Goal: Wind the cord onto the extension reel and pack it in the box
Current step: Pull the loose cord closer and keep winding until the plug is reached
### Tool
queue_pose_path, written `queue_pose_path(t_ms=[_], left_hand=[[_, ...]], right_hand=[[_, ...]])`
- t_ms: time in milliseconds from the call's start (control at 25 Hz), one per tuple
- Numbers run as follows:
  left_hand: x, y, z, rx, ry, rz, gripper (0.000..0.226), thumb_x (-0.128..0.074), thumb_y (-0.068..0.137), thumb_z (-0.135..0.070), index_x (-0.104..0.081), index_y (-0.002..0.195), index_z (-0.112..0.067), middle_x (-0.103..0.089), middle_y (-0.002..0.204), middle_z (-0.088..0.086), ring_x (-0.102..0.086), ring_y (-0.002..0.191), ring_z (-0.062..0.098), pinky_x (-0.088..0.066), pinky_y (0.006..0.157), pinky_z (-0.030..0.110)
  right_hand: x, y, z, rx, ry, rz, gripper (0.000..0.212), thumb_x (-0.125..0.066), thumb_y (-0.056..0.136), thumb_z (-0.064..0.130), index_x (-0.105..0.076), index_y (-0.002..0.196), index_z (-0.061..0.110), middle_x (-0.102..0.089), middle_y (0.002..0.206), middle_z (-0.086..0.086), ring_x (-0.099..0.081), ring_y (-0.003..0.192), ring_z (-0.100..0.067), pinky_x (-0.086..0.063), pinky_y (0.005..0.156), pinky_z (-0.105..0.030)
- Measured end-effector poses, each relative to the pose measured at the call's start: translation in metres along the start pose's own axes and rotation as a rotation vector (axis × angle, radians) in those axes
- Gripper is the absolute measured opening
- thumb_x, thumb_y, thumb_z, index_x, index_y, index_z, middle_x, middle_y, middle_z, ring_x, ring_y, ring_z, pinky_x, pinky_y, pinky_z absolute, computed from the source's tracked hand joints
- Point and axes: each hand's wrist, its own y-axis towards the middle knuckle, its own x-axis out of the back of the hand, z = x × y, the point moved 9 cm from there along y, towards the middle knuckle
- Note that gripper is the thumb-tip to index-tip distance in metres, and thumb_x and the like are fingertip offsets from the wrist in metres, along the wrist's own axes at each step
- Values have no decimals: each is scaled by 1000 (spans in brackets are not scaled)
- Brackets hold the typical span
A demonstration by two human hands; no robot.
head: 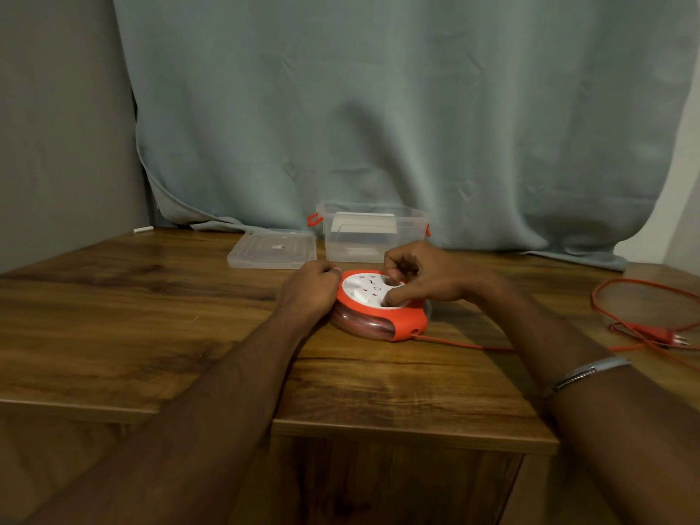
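The round orange and white extension reel (369, 308) lies flat on the wooden table (151, 297), with orange cord wound inside its clear rim. My left hand (308, 289) is curled against the reel's left side. My right hand (420, 274) rests on the white top face with fingertips pressed into it. The loose orange cord (640, 297) leaves the reel's front right and loops at the table's right side, ending in the plug (666, 337). The clear plastic box (373, 233) with orange latches stands open just behind the reel.
The box's clear lid (272, 248) lies flat to the left of the box. A grey-green curtain (378, 108) hangs behind the table. A small white object (144, 229) lies at the far left corner. The table's front edge runs near me.
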Motion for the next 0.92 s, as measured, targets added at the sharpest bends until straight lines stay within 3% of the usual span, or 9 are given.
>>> queue_pose_path(t_ms=[160,280,360,480,560,680,800,840,920], left_hand=[[1,-1,-2,-11,12,-2,41,-43,103,-36,-59,136,-17,-64,135,7,-60,119,26,-50,103,47],[0,-1,-1,-7,14,8,41,-43,103,-36,-59,137,-18,-64,135,7,-61,119,26,-50,103,47],[0,-1,-1,-15,6,8,40,-43,102,-35,-60,135,-19,-65,133,6,-62,117,26,-51,102,47],[1,0,-3,-31,-28,1,37,-45,101,-34,-64,130,-20,-68,128,6,-64,112,25,-53,100,47],[1,1,-2,-28,-36,0,37,-47,100,-33,-64,130,-19,-68,129,6,-64,112,25,-52,100,47],[-1,2,-2,-22,-32,8,37,-48,100,-33,-64,131,-20,-67,132,6,-63,114,26,-52,101,46],[-2,2,-1,-23,-56,18,36,-49,100,-34,-66,128,-20,-68,130,5,-64,112,26,-52,100,47],[-2,3,0,-22,-58,21,36,-49,99,-35,-66,128,-21,-68,129,6,-64,112,26,-52,100,47],[-3,3,1,-17,-53,29,37,-49,99,-36,-65,129,-21,-68,130,6,-64,113,27,-52,101,48]], right_hand=[[-5,0,12,18,-160,-27,45,-76,73,44,-48,53,14,-43,56,-5,-41,55,-13,-36,59,-32],[-8,5,18,10,-290,-101,59,-74,81,51,-44,47,15,-36,43,5,-37,45,-11,-33,54,-35],[-9,6,23,40,-278,-114,54,-75,84,44,-46,48,16,-41,43,7,-39,45,-10,-35,53,-34],[-1,3,24,75,-77,-117,9,-73,74,13,-65,76,16,-66,70,-3,-52,60,-10,-43,59,-31],[5,0,19,69,-24,-81,32,-69,65,3,-66,95,14,-75,94,-9,-54,67,-23,-44,60,-36],[4,-1,11,61,-77,-3,46,-71,63,9,-67,108,17,-73,115,-6,-59,82,-44,-49,64,-49],[1,-1,2,1,27,61,50,-74,66,8,-66,114,17,-74,120,-8,-65,80,-28,-49,65,-41],[0,-1,0,-12,55,76,51,-76,66,7,-63,115,16,-75,121,-5,-65,75,-18,-49,63,-36],[0,-3,-1,-29,96,97,54,-79,69,4,-56,117,13,-76,121,-5,-55,67,-17,-45,56,-28]])
